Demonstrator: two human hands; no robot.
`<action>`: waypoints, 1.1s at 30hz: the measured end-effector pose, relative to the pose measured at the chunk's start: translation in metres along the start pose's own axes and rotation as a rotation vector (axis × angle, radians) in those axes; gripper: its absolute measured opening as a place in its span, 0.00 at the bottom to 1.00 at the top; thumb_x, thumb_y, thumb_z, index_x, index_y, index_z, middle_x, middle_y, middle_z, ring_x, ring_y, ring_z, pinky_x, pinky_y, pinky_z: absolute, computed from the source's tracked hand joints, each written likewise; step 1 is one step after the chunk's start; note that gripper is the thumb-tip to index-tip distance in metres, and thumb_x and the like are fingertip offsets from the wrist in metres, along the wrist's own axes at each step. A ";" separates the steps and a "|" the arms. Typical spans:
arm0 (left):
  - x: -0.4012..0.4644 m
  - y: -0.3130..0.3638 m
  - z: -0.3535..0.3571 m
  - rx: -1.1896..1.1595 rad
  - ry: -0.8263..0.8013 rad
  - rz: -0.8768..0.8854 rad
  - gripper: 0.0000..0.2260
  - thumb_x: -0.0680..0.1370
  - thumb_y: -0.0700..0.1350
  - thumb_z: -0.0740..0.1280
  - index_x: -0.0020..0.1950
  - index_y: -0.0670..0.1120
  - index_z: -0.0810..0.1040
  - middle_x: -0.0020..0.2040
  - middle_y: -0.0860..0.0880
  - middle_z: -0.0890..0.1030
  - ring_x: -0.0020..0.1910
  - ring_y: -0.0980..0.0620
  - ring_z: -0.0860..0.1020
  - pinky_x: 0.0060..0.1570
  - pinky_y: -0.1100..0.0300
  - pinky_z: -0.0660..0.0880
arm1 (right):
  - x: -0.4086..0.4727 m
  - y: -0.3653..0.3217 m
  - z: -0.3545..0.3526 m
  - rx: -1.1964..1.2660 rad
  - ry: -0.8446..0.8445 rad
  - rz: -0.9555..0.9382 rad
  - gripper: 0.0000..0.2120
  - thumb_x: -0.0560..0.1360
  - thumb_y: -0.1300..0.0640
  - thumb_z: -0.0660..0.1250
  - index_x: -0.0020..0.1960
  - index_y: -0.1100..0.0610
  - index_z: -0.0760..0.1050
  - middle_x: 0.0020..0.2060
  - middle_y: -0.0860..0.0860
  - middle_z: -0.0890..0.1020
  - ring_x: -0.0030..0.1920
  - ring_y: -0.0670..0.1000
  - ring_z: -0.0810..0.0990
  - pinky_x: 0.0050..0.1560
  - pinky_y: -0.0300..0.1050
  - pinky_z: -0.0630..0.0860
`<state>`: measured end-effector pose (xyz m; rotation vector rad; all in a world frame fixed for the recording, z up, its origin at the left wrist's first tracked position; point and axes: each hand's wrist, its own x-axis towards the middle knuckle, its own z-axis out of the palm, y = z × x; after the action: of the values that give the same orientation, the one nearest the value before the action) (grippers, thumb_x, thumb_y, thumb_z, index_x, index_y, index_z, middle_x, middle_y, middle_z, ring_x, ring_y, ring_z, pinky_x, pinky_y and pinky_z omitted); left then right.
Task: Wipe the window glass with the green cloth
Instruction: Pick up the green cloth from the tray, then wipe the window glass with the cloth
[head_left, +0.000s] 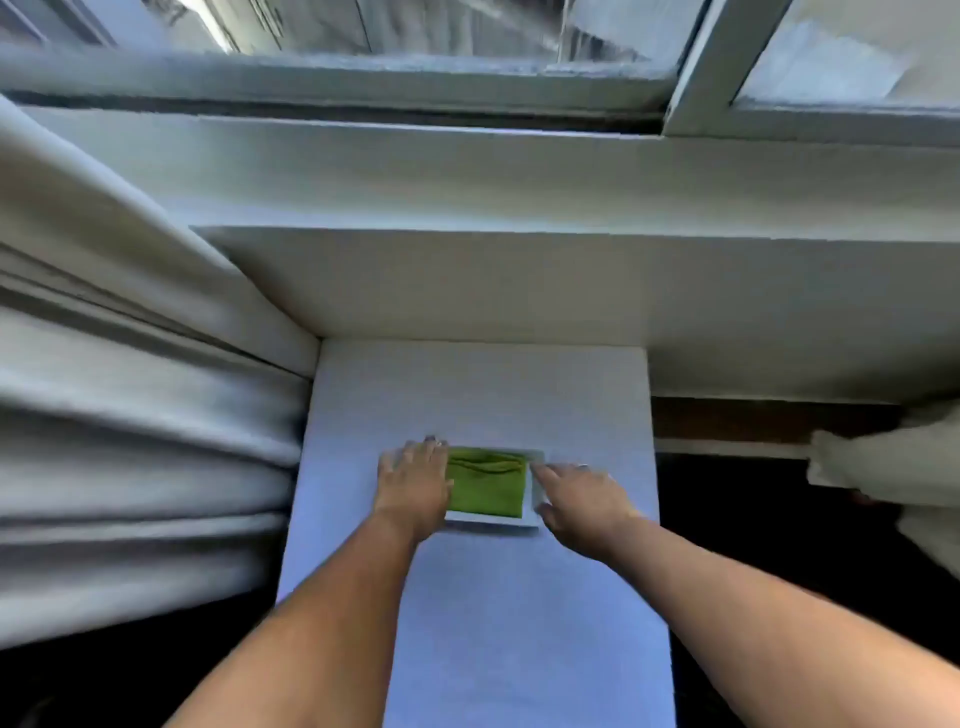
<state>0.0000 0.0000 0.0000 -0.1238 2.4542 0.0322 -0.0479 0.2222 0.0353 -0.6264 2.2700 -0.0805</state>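
Observation:
A folded green cloth (485, 488) lies in a shallow white tray (534, 512) on a narrow white table (478, 613). My left hand (413, 480) rests flat over the tray's left side, fingers spread, touching the cloth's left edge. My right hand (582, 496) is at the tray's right rim, its index finger stretched toward the cloth's upper right corner. Neither hand holds the cloth. The window glass (415, 28) is high at the top of the view, behind a white frame (363, 83).
A deep white sill (519, 182) and a white ledge (519, 291) lie between the table and the window. A grey-white curtain (130, 389) hangs at the left. More white fabric (893, 467) is at the right, above a dark floor.

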 end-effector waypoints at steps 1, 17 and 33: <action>0.016 -0.008 0.015 0.045 -0.001 0.004 0.25 0.83 0.51 0.57 0.79 0.46 0.59 0.78 0.45 0.64 0.77 0.43 0.63 0.74 0.44 0.61 | 0.021 -0.003 0.015 0.018 -0.051 0.020 0.23 0.80 0.52 0.59 0.74 0.56 0.62 0.69 0.57 0.73 0.67 0.61 0.73 0.63 0.55 0.73; 0.097 -0.038 0.052 0.191 0.082 0.167 0.27 0.74 0.59 0.71 0.65 0.45 0.67 0.54 0.47 0.83 0.55 0.44 0.79 0.58 0.49 0.67 | 0.131 -0.017 0.074 0.456 -0.010 0.324 0.10 0.72 0.54 0.71 0.50 0.54 0.73 0.48 0.54 0.81 0.52 0.60 0.81 0.45 0.46 0.72; -0.051 0.081 -0.348 -1.139 0.082 0.526 0.13 0.68 0.46 0.74 0.50 0.46 0.79 0.41 0.53 0.80 0.38 0.59 0.77 0.40 0.66 0.75 | -0.178 0.092 -0.295 1.117 0.703 0.169 0.06 0.75 0.61 0.72 0.50 0.54 0.79 0.40 0.51 0.83 0.40 0.50 0.81 0.34 0.48 0.82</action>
<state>-0.1883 0.0659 0.3014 0.0394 2.1693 1.6479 -0.1869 0.3462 0.3391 0.2454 2.3919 -1.5489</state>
